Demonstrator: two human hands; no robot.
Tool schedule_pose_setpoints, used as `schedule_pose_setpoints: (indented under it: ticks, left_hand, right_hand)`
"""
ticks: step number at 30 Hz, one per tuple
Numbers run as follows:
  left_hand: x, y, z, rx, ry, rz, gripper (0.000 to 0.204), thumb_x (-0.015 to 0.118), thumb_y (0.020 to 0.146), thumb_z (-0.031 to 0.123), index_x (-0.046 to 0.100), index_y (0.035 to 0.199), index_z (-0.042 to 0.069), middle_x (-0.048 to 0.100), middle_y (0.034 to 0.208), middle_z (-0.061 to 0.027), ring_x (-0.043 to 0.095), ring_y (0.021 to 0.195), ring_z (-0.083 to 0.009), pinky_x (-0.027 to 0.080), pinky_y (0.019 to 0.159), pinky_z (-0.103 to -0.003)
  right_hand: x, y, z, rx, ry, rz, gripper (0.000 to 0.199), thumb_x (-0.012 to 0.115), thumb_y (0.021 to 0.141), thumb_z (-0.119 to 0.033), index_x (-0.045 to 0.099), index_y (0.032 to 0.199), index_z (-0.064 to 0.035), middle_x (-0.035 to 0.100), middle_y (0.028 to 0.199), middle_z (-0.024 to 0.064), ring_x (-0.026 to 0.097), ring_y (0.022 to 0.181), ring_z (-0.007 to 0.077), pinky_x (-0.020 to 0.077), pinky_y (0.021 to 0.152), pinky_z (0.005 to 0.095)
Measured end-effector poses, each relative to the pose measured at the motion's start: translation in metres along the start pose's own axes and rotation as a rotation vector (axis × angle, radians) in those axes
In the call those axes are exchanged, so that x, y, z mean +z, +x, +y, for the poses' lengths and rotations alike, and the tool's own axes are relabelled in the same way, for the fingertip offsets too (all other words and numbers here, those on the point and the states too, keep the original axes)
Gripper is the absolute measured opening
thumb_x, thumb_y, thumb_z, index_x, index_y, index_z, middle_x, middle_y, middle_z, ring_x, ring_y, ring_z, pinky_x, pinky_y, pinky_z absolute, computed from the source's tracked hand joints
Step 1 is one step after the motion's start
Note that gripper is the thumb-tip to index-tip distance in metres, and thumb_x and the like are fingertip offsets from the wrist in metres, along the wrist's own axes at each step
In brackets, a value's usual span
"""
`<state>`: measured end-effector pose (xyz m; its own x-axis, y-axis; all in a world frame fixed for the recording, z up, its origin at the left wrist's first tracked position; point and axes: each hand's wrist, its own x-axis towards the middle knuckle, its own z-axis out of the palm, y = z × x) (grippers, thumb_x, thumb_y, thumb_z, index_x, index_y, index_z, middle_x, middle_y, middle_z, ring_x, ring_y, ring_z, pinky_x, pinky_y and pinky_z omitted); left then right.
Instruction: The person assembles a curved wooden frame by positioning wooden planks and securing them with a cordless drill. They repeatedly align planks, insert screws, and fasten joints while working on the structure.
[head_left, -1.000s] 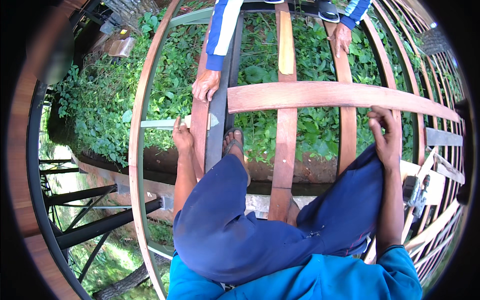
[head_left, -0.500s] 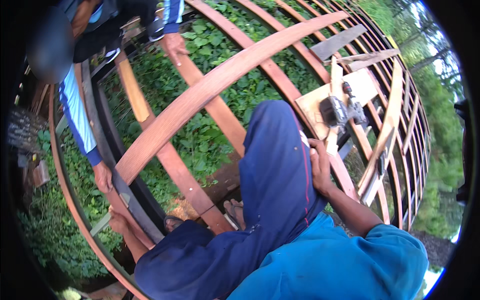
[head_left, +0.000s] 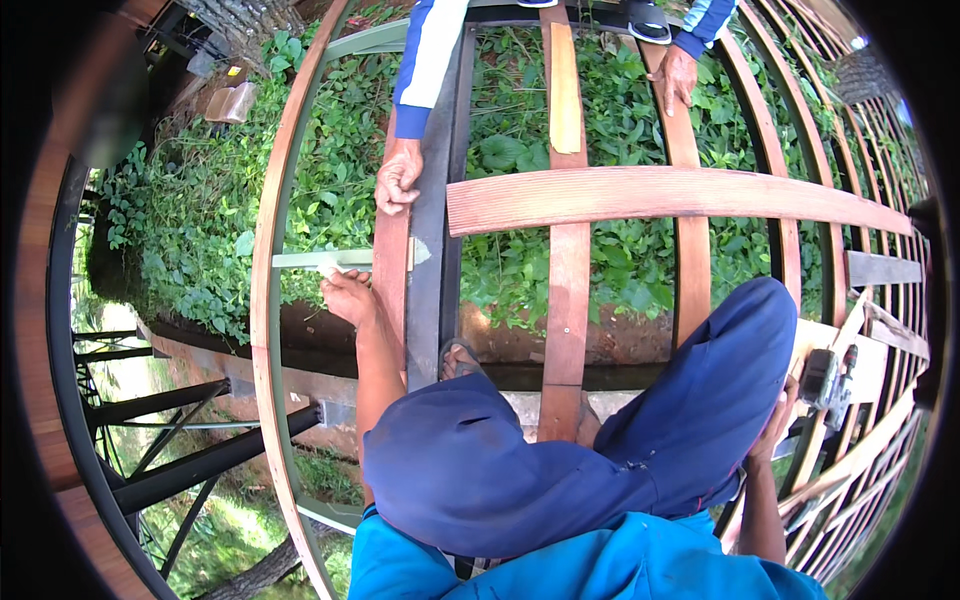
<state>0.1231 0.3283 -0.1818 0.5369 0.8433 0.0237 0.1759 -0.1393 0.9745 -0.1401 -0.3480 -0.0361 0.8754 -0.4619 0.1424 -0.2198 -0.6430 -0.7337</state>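
Observation:
My left hand (head_left: 348, 296) is closed at the left edge of a narrow reddish plank (head_left: 391, 255), just below a pale green crossbar (head_left: 310, 259). Its fingers are curled, and whatever they may hold is too small to make out. My right hand (head_left: 775, 420) lies beside my bent right leg, fingers extended and partly hidden by the trousers. Across from me, a co-worker's hand (head_left: 398, 178) rests loosely curled on the reddish plank. That person's other hand (head_left: 675, 80) touches a wooden slat (head_left: 691, 260). A wide grooved board (head_left: 640, 196) lies across the slats.
A cordless drill (head_left: 820, 378) lies on a light board to my right, among loose wood strips (head_left: 862, 462). A black beam (head_left: 430, 200) runs beside the reddish plank. Gaps between slats open onto green plants (head_left: 510, 270) below. A curved wooden rail (head_left: 265, 290) borders the left side.
My view has turned left, bringing the curved rail and black supports into sight. The co-worker's hand on the plank looks more curled. The grooved board seems to lie as before.

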Motion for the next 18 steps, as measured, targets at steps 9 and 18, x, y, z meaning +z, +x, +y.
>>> schedule_pose_setpoints:
  ticks: [9, 18]
  left_hand:
    - [-0.014, -0.033, -0.032, 0.577, 0.742, -0.126, 0.042, 0.052, 0.108, 0.035, 0.062, 0.111, -0.005, 0.069, 0.097, -0.0322, 0.065, 0.082, -0.0531, 0.051, 0.068, -0.058]
    - [-0.066, -0.045, -0.031, 0.405, 0.83, -0.14, 0.046, 0.047, 0.109, 0.041, 0.063, 0.114, -0.002, 0.07, 0.097, -0.0319, 0.064, 0.091, -0.0565, 0.049, 0.076, -0.062]
  right_hand:
    - [-0.092, -0.005, 0.092, 0.395, -0.197, 0.551, 0.035, 0.059, 0.105, -0.019, 0.06, 0.135, -0.0018, 0.071, 0.104, 0.0105, 0.065, 0.087, 0.0161, 0.0544, 0.078, 0.0315]
    - [-0.165, 0.067, 0.283, 0.855, 1.246, 0.758, 0.053, 0.069, 0.102, -0.04, 0.057, 0.136, -0.0015, 0.066, 0.128, 0.0207, 0.07, 0.11, 0.0347, 0.0594, 0.096, 0.0526]
